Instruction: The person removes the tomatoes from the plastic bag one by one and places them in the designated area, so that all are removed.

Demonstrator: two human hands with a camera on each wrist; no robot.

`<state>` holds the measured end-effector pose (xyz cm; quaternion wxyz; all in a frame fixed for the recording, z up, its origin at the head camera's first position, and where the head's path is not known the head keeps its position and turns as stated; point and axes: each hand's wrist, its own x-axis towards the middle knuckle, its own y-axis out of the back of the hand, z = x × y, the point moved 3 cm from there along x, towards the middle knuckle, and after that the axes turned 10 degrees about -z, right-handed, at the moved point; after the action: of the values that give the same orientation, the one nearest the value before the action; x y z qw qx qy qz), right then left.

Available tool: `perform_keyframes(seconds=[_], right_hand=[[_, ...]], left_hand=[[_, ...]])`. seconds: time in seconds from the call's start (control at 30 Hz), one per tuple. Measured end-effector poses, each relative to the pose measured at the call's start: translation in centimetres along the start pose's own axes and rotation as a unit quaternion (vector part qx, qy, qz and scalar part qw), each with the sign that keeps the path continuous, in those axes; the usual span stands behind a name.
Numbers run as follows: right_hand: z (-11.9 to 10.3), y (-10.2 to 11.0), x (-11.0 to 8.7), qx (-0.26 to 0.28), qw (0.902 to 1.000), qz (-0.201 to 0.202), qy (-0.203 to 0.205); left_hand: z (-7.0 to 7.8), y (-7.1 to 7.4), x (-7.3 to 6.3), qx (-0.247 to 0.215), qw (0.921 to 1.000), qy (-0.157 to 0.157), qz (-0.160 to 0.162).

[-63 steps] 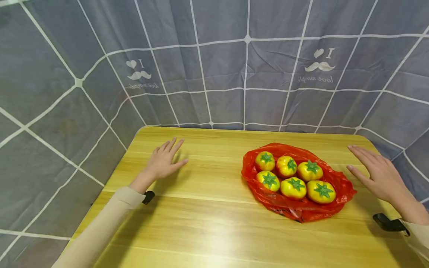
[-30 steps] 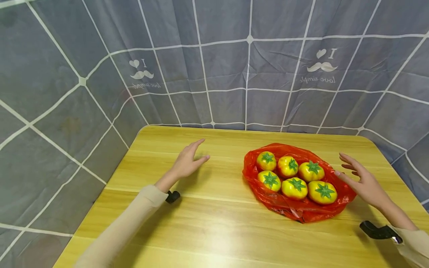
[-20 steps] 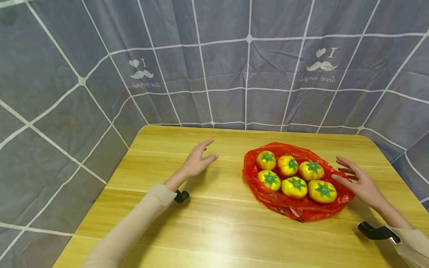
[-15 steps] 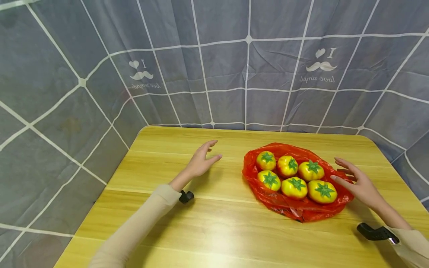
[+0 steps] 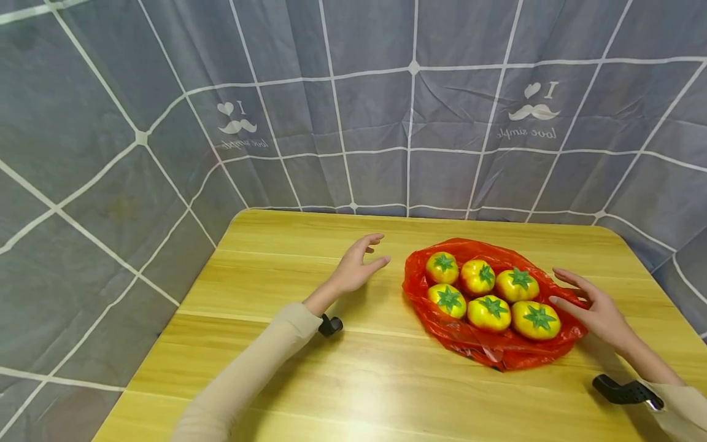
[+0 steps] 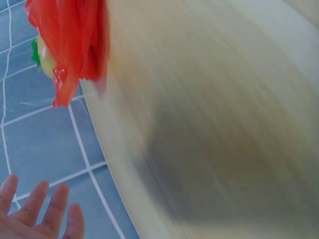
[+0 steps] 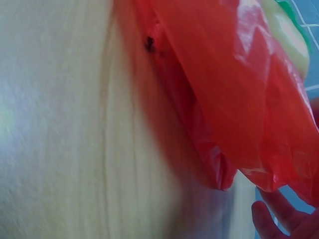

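Several tomato-like fruits [image 5: 490, 314], yellow and red with green star-shaped tops, lie in two rows in an open red plastic bag [image 5: 453, 336]. My left hand [image 5: 353, 270] hovers over the table to the left of the bag, fingers apart and slightly bent, holding nothing. At the bag's right edge is my right hand [image 5: 602, 316], thumb and forefinger reaching over the rim with relaxed fingers. In the right wrist view, the fingers [image 7: 284, 214] show just below the hanging red plastic, partly hidden by it. The left wrist view shows the left fingers [image 6: 54, 209] spread, well apart from the bag.
The bag rests on a light wooden table [image 5: 353, 380] with rounded far corners. A grey-blue curtain [image 5: 364, 123] with white grid lines rises behind the table and along its left side. Black devices are strapped under both wrists.
My left hand has moved right across the table toward the bag, its fingers less spread. My right hand has moved left to the bag's right edge. The bag and fruits stay put.
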<state>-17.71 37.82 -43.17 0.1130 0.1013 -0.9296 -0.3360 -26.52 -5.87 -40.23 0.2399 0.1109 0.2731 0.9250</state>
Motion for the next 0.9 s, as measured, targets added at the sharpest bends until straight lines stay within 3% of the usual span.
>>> perform_keyframes(seconds=[0.67, 0.9], right_hand=[[0.2, -0.9, 0.0, 0.027, 0.9993, -0.007, 0.025], [0.4, -1.1, 0.2, 0.018, 0.9982, 0.006, 0.057]], left_hand=[[2.2, -3.1, 3.3, -0.045, 0.9968, -0.031, -0.058], [1.8, -4.2, 4.4, -0.041, 0.9946, -0.04, -0.086]])
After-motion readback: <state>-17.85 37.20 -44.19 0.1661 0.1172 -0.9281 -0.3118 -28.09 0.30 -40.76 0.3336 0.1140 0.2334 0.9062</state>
